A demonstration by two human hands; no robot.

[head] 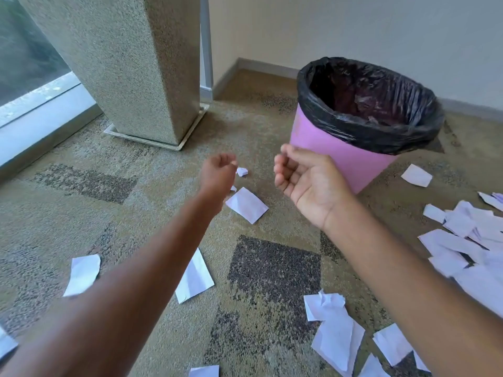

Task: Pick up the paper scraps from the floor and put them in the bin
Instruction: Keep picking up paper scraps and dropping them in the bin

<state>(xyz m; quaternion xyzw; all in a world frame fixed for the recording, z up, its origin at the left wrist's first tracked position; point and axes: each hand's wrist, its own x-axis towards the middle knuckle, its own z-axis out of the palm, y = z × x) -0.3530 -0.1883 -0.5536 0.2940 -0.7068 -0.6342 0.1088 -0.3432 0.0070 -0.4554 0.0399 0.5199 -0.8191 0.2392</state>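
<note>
White paper scraps lie scattered on the patterned carpet. My left hand [219,172] reaches forward and low with its fingers curled in. A small crumpled scrap [242,171] lies right at its fingertips; I cannot tell whether they touch it. Just below is a flat scrap [247,201]. My right hand [307,183] hovers palm-up with loosely curled fingers and holds nothing. It is in front of the pink bin [340,156], which stands upright at the back right and is lined with a black bag [367,129]. More scraps lie under my left arm [194,277] and further left [81,274].
A dense pile of scraps [468,240] covers the floor at the right, with more near me [336,330]. One scrap [416,175] lies right of the bin. A speckled stone planter [130,66] stands at the back left beside a window [30,50]. Cream walls close the corner behind.
</note>
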